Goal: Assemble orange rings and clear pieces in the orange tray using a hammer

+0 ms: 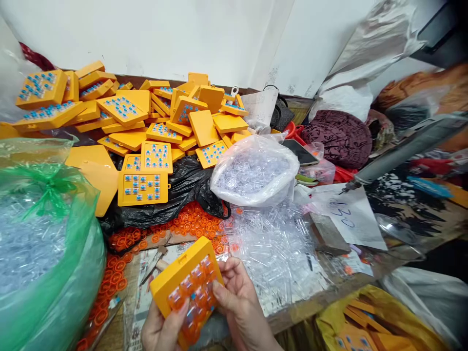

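Note:
Both hands hold a tilted yellow plastic panel close to me. Rows of clear and orange caps cover its face, and a few blue bits show among them. My left hand grips the panel's lower left side, thumb on its face. At the right edge my right hand has its thumb on the caps and its fingers partly hidden behind. Beyond the hands lie many orange rings and, to their right, a heap of clear plastic pieces. Short tools lie just behind the panel.
Yellow panels with blue parts are piled against the wall. A green bag of clear pieces bulks at left, and a white bag stands mid-table. A grey-handled tool juts in from the right. A yellow bag sits lower right.

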`<state>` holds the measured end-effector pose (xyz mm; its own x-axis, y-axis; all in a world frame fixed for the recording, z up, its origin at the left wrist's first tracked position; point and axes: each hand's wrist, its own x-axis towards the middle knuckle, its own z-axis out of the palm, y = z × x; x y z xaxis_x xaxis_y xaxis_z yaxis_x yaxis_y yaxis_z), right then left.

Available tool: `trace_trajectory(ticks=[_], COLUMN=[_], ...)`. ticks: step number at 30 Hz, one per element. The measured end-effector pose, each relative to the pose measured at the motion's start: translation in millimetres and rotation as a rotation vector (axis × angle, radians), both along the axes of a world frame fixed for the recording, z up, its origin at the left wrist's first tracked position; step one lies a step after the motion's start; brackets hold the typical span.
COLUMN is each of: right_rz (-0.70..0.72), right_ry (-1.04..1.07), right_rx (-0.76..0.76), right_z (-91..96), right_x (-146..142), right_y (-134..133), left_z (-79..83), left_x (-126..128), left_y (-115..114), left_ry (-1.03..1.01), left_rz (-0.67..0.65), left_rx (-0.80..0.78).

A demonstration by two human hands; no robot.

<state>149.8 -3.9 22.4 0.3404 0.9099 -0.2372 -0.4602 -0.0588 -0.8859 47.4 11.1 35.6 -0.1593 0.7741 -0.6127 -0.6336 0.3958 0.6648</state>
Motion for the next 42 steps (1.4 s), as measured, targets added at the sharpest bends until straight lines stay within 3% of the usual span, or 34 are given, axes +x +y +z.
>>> trace_trajectory(ticks=[3,5,7,9,12,15,19,26,32,36,39,42], right_rz=[0.027,0.029,-0.037,-0.162,-0.235,-0.242,-0.267,-0.216,-0.174,-0.194,-0.233,-0.103], right_ry=[-0.161,-0.516,-1.032,-1.272,-1.487,-1.63,-1.717,-1.796,-1.89,-1.835,-1.729,-1.577], right_rx=[-0.001,-0.003,-0.033,-0.094,-0.225,-0.296,-0.293,-0.205,-0.121,0.012,0.151,0.334], right_z=[8.9,18.9,28.8,34.3,29.9,16.4,4.3,1.0,0.5,-0.4,10.1,28.6], right_x=[13.6,38.1,72.4,107.1,139.7,144.5,140.0,142.4,139.5,144.8,135.6,106.2], right_y=[0.6,7.1,18.9,33.3,53.0,64.8,67.9,62.6,72.7,75.8,67.1,50.5], left_z=[3.6,9.1,15.9,22.1,25.9,22.8,20.1,27.4,13.9,11.6,13.4,14.6], left_x=[-2.1,-3.3,-3.6,-3.2,-2.9,-4.6,-8.0,-8.7,-9.2,-13.6,-16.8,-17.6], left_y=[4.7,10.7,17.5,23.2,27.6,27.6,26.1,27.9,24.7,22.6,23.3,26.0], left_ry=[-0.053,-0.082,-0.089,-0.087,-0.096,-0.102,-0.108,-0.163,-0.213,-0.247,-0.292,-0.333], left_rz=[-0.038,-0.076,-0.122,-0.178,-0.24,-0.271,-0.306,-0.296,-0.306,-0.344,-0.308,-0.278], left_rx=[-0.038,-0.08,-0.131,-0.178,-0.208,-0.228,-0.26,-0.211,-0.222,-0.226,-0.207,-0.18])
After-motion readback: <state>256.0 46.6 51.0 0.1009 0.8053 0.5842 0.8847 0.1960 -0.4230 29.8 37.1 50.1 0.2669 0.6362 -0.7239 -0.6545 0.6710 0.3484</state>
